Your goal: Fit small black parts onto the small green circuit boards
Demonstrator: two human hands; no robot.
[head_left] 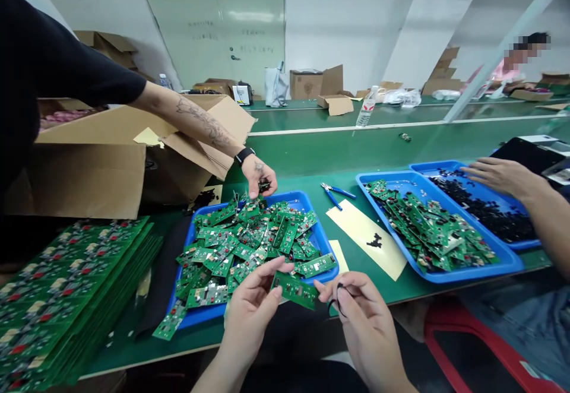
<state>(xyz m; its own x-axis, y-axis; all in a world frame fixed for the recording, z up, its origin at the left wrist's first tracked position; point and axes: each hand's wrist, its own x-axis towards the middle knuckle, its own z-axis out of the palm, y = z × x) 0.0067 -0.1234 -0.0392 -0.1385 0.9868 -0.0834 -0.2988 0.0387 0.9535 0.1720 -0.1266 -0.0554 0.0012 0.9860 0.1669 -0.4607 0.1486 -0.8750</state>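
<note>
My left hand (249, 313) pinches one flat green circuit board (294, 290) just above the bench edge; my right hand (363, 316) grips one small black ring (337, 299) beside it. Three blue plastic trays: the nearest tray (327, 249) heaped with boards, uncountable. One blue-handled cutter (336, 193).

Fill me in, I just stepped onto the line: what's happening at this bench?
The person's left hand holds a small green circuit board by its edge, while the right hand pinches a small black part beside it. In front sits a blue tray heaped with similar boards. A co-worker's tattooed arm reaches over that tray from the left, and another person's hand rests at a tray of black parts on the right.
</note>
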